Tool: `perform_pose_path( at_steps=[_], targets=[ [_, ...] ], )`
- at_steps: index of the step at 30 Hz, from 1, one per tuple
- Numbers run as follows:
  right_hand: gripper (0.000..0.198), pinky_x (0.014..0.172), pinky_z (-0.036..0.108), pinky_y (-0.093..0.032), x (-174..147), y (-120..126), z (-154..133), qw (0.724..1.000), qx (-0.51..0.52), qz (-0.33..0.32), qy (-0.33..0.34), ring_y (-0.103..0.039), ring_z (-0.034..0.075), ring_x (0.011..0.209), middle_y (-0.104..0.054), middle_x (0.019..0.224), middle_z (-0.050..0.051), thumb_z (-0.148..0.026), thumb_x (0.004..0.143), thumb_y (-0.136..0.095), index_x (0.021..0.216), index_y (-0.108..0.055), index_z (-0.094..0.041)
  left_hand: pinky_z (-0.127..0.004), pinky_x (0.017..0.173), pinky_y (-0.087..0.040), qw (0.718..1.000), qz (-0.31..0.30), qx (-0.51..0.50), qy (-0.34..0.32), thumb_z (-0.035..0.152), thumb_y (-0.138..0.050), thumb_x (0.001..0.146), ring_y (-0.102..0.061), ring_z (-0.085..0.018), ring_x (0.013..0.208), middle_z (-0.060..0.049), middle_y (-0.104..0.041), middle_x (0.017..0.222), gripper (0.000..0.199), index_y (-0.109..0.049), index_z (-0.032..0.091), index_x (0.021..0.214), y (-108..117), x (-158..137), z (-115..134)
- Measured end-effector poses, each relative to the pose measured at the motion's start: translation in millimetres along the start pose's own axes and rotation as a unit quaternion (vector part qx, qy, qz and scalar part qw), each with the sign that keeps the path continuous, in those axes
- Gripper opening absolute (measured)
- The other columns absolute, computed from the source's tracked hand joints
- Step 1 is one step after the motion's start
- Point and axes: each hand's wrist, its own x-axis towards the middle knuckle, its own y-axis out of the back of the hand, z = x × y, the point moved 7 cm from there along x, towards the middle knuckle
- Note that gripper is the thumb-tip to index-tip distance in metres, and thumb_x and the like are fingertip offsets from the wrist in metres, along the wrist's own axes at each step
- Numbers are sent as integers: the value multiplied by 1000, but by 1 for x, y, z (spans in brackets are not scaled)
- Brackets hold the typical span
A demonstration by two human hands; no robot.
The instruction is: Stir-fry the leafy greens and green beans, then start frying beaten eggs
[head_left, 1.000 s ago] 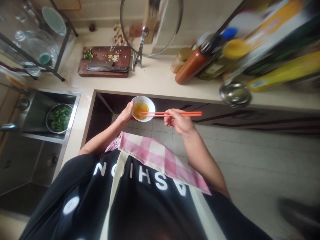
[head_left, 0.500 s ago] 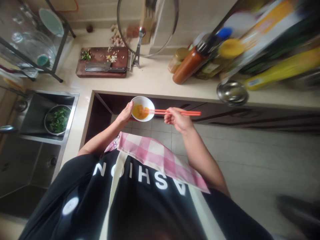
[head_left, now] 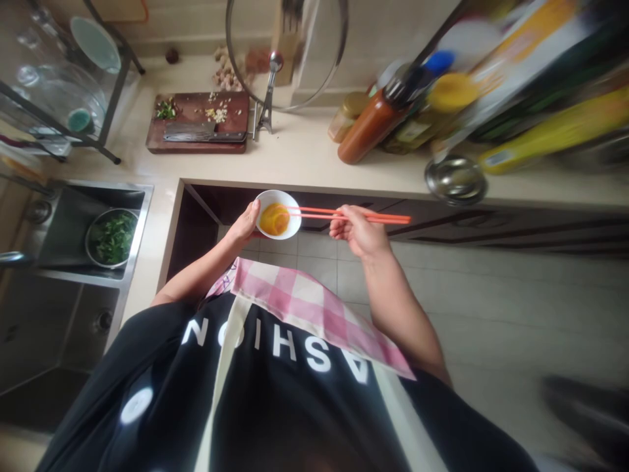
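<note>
My left hand point(head_left: 247, 221) grips the left rim of a white bowl point(head_left: 296, 226), thumb on the edge and the other fingers hidden underneath. Yellow-orange beaten egg point(head_left: 274, 219) lies in the bowl, which is tilted a little towards me. A pair of orange-red chopsticks point(head_left: 319, 214) is held in my right hand point(head_left: 361, 231), to the right of the bowl. Their tips reach over the bowl's right side to the egg. Both hands are in front of the counter's edge, above the tiled floor.
On the counter point(head_left: 206, 169), a wooden cutting board point(head_left: 196, 145) carries a knife point(head_left: 201, 133) and chopped bits. A glass lid point(head_left: 339, 59) stands behind. Sauce bottles point(head_left: 366, 131) and a ladle point(head_left: 456, 180) sit right. The sink point(head_left: 59, 229) at left holds a pot of greens point(head_left: 114, 237).
My right hand and the chopsticks have shifted to the right, drawing the tips towards the bowl's right side. My left hand still holds the bowl in nearly the same place.
</note>
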Motion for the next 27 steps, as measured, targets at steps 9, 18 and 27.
perform_pose_path(
  at_steps=[9, 18, 27],
  targets=[
    [50, 40, 20, -44, 3, 1, 6, 1000, 4, -17, -19, -59, 11, 45, -63, 58, 1, -59, 64, -81, 78, -57, -17, -45, 81, -62, 1000, -15, 14, 6, 65, -41, 97, -67, -34, 114, -17, -57, 144, 67, -47, 20, 147, -7, 0, 2],
    [46, 40, 19, -44, 3, 2, 2, 1000, 13, 23, -4, -57, 10, 44, -63, 56, 0, -56, 61, -80, 74, -59, -17, -45, 82, -62, 1000, -20, 12, 8, 67, -41, 96, -67, -34, 113, -18, -59, 141, 70, -47, 20, 147, -4, 2, -1],
    [31, 38, 17, -38, 5, -38, -5, 997, 10, -22, 71, -48, 6, 40, -58, 52, -2, -42, 65, -78, 69, -61, -16, -41, 77, -62, 999, 2, 46, 15, 72, -50, 89, -67, -34, 116, -11, -65, 138, 71, -53, 28, 146, 3, -3, -3]
  ],
)
